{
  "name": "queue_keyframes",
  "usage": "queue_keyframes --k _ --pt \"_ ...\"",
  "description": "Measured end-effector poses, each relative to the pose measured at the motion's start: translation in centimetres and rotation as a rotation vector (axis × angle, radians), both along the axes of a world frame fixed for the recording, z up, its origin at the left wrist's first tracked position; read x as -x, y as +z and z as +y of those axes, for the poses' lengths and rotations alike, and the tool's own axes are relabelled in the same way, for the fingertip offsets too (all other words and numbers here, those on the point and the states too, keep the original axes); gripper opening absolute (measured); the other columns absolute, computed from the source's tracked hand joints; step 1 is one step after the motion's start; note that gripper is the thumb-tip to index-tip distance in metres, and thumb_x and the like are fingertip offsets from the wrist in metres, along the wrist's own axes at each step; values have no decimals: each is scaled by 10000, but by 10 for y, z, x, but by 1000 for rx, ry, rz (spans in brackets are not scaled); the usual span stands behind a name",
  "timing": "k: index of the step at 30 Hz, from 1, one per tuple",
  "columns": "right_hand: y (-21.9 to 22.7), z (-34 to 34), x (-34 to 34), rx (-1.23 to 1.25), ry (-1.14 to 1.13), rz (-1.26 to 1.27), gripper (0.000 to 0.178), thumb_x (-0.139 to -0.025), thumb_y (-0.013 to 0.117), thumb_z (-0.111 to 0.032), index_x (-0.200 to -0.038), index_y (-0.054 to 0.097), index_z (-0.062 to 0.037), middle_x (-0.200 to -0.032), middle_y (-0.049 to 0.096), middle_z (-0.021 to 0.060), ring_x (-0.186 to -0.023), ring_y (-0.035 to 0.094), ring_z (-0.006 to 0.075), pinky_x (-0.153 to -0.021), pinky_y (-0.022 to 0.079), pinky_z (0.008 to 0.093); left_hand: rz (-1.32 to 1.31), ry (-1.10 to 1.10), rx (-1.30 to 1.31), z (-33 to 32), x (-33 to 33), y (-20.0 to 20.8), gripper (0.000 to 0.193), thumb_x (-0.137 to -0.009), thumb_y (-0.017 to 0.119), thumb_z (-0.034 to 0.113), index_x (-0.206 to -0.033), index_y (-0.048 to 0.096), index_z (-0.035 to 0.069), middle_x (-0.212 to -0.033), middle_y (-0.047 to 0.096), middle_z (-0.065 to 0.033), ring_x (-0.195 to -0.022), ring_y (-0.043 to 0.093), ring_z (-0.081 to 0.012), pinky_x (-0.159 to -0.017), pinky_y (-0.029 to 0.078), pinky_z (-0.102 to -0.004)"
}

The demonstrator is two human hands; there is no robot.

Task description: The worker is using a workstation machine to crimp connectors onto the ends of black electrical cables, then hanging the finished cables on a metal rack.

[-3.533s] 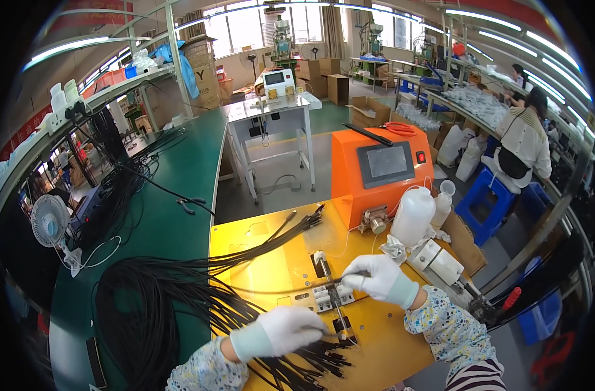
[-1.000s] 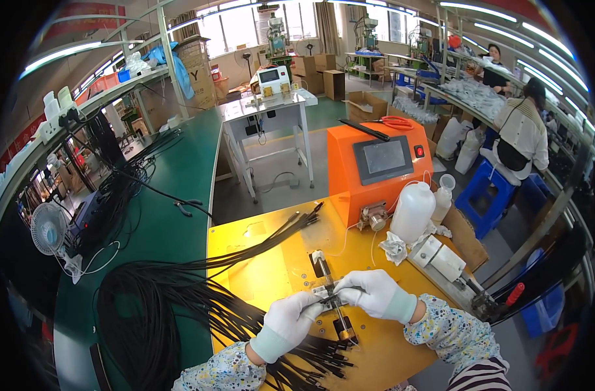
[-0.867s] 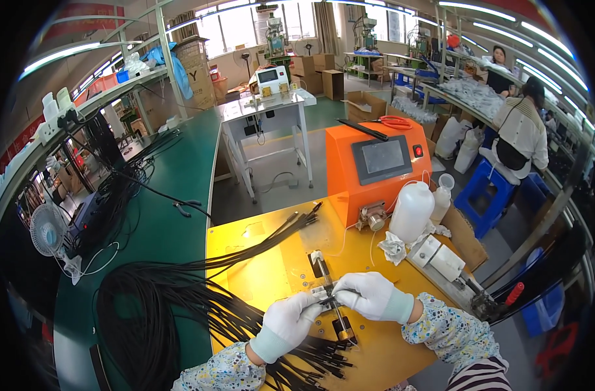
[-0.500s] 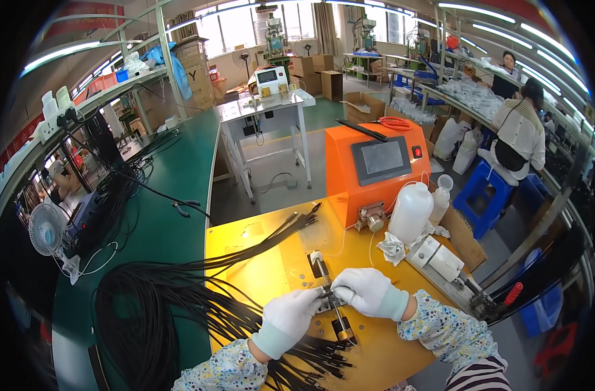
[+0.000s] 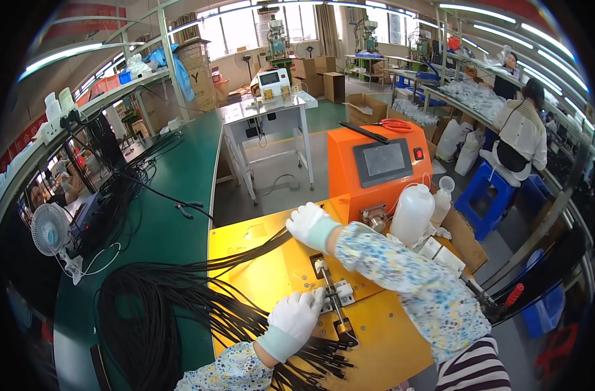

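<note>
My right hand (image 5: 310,226), in a white glove, reaches to the far end of a bundle of black cables (image 5: 258,249). Its fingers are bent round the cable ends and hide them. In a matching glove, my left hand (image 5: 292,324) has its fingertips pressed together at the small metal fixture (image 5: 337,296); whatever lies between them is too small to make out. A rod and clamp blocks make up this fixture, which is mounted on a yellow plate (image 5: 382,339). More cable ends with connectors (image 5: 333,357) fan out beneath and beside my left hand.
An orange machine (image 5: 343,156) with a screen stands behind the plate, with red-handled pliers (image 5: 396,125) on top. White bottles (image 5: 412,212) are at its right. Coiled cables (image 5: 137,326) cover the green table (image 5: 186,169) at left. A person (image 5: 519,130) sits far right.
My right hand has left the fixture and moved forward and left to the far cable ends. My left hand stays by the fixture, slightly lower. The fixture's rod and blocks now show more.
</note>
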State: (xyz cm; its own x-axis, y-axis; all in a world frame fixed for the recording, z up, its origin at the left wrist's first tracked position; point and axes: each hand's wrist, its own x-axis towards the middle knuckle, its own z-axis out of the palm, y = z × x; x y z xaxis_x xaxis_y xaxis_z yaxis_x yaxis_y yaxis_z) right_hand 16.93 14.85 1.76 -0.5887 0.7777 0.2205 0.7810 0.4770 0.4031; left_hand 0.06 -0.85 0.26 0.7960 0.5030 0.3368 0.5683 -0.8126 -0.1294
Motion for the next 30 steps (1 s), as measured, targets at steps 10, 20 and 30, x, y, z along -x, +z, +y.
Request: queue_keyframes --k 10,20,30 --pt "21 9 12 98 -35 -100 82 -794 595 -139 -830 662 -108 -779 664 32 -788 647 216 -689 482 340 -46 16 28 3 6 -5 494 -800 554 103 -1291 527 57 -819 536 -62 -755 552 -219 -648 492 -333" --pt "40 -110 -37 -143 183 465 57 -775 612 -128 -816 579 -106 -703 541 48 -699 582 232 -628 446 352 -110 141 240 14 11 6 301 -791 630 143 -1086 596 93 -847 570 -50 -791 566 -243 -692 478 -367" --pt "33 -135 -55 121 -20 715 147 -838 645 -221 -853 635 -75 -781 622 72 -760 613 284 -675 479 383 -43 -79 265 17 22 35 309 -773 681 171 -1059 601 87 -957 606 -39 -944 580 -262 -856 442 -395"
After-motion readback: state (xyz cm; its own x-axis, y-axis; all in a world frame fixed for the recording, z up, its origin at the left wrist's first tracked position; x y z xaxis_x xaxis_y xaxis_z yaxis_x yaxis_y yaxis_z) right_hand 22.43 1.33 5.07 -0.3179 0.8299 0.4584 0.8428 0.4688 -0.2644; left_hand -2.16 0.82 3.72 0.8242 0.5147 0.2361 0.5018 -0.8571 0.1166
